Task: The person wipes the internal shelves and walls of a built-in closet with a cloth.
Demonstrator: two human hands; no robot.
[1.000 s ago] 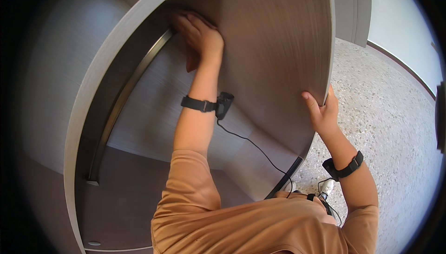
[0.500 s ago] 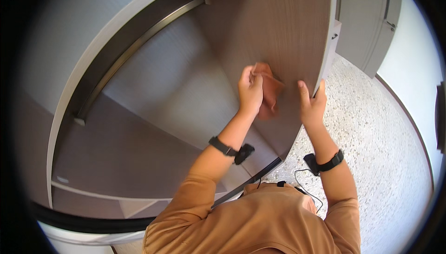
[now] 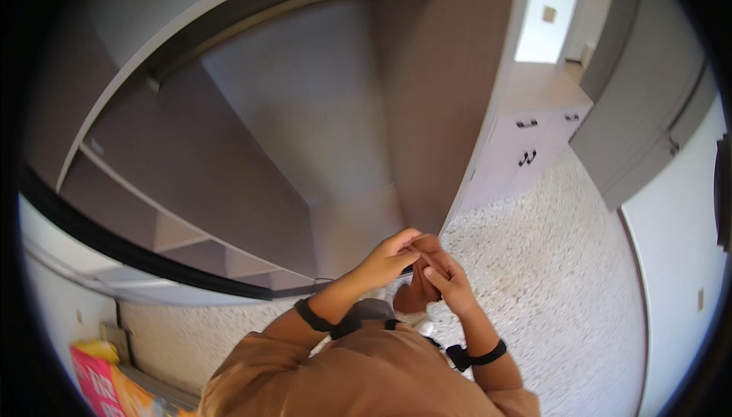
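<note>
A reddish-brown cloth [image 3: 414,296] hangs folded in front of my body, pinched between both hands. My left hand [image 3: 387,261] grips its upper left part. On its right side my right hand [image 3: 454,286] has closed on it, thumb on top. The open wardrobe [image 3: 457,81], with brown wood-grain panels, stands just beyond, and neither hand touches its side panel. Parts of the cloth are hidden behind my fingers.
A metal hanging rail [image 3: 267,20] crosses the wardrobe's upper part, above a low shelf edge [image 3: 191,226]. To the right are a pale cabinet [image 3: 511,142] with black handles and a grey door [image 3: 648,89]. A pink and yellow bag [image 3: 103,379] lies at lower left, near the speckled floor [image 3: 549,280].
My left hand has drawn the cloth down from the wardrobe's side panel toward my body. My right hand has left the panel's edge and taken hold of the cloth. The view has shifted.
</note>
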